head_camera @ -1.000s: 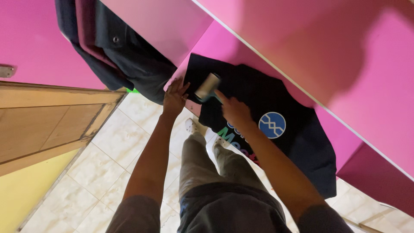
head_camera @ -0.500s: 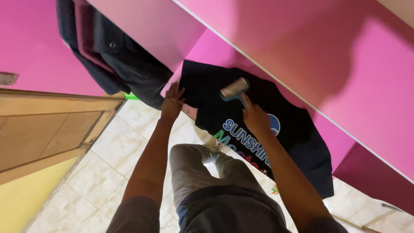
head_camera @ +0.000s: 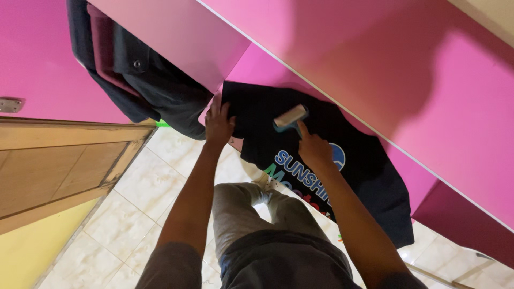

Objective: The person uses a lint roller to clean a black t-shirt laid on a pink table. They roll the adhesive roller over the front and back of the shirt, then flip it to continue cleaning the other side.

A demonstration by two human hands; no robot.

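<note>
Lint roller [head_camera: 289, 117] seemingly shifted slightly left on shirt [head_camera: 369, 166].

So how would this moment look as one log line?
left hand: pressing dark shirt flat | right hand: holding lint roller on shirt | surface: pink shelf

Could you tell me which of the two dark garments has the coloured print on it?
The dark T-shirt spread flat on the pink surface, under both hands; the dark garment hanging at upper left shows no print.
</note>
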